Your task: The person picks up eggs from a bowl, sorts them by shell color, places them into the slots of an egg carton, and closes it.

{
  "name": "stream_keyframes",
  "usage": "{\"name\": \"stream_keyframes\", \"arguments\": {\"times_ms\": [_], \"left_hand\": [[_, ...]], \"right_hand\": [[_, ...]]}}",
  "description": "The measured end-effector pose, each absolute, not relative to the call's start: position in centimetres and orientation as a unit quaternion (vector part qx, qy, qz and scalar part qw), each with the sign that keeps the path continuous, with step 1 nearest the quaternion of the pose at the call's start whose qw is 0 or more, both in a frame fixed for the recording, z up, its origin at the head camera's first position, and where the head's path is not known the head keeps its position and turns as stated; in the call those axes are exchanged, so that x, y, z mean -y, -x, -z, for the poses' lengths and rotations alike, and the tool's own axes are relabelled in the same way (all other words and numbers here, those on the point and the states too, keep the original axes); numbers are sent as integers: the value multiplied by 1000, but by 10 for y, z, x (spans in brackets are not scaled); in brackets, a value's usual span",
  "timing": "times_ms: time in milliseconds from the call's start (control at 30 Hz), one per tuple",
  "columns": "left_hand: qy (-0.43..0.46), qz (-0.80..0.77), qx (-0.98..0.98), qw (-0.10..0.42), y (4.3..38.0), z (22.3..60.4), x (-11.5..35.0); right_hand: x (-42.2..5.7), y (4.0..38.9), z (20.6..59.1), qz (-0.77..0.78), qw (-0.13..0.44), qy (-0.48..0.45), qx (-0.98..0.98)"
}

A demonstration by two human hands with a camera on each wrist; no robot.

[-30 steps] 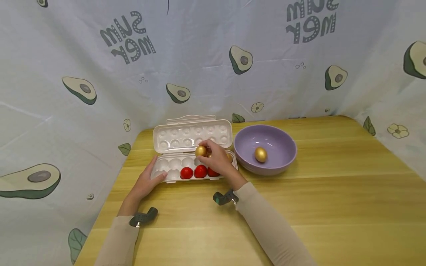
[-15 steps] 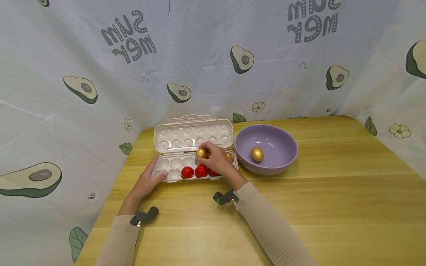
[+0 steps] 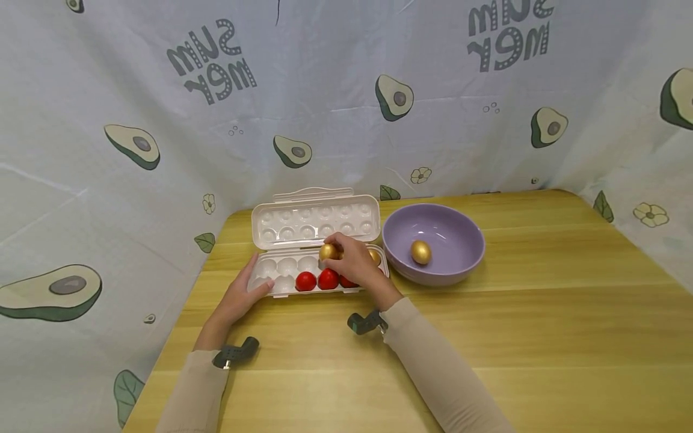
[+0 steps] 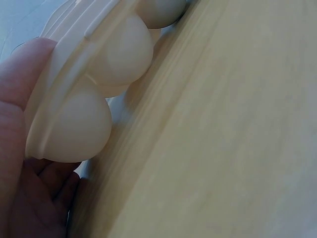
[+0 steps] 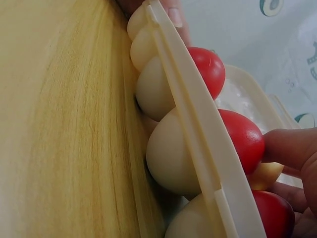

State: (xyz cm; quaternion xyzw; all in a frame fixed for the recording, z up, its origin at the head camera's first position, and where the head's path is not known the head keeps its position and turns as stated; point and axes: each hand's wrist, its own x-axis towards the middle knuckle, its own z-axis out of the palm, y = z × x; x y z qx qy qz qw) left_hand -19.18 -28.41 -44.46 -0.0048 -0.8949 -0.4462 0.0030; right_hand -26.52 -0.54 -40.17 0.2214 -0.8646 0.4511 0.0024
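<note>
In the head view a white plastic egg box (image 3: 274, 293) lies with its lid (image 3: 316, 210) opened back. My left hand (image 3: 237, 299) grips the box's left end; in the left wrist view the thumb (image 4: 30, 69) lies over the rim and the fingers are curled below. My right hand (image 3: 355, 263) pinches a gold egg (image 3: 327, 252) at a back-row cup. In the front row sit three red eggs (image 3: 305, 281), the rightmost partly behind the hand. Another gold egg (image 3: 375, 257) shows at the back right. More gold behind my right fingers is mostly hidden.
Right of the box, close to it, stands a purple bowl (image 3: 460, 252) with one gold egg (image 3: 420, 252) in it. The wooden table (image 3: 541, 313) ends at a curtain (image 3: 335, 78) at the back and left. A dark camera mount sits on each wrist.
The gold egg in my right hand has come down slightly into the back row. The egg in the bowl has rocked a little to the left and partly back. My left hand stays put.
</note>
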Motion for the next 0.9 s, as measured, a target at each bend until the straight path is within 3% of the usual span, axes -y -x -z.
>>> {"name": "stream_keyframes", "arguments": {"times_ms": [900], "left_hand": [[5, 440, 898, 5, 194, 449, 286]], "right_hand": [[5, 267, 402, -438, -2, -219, 872]]}}
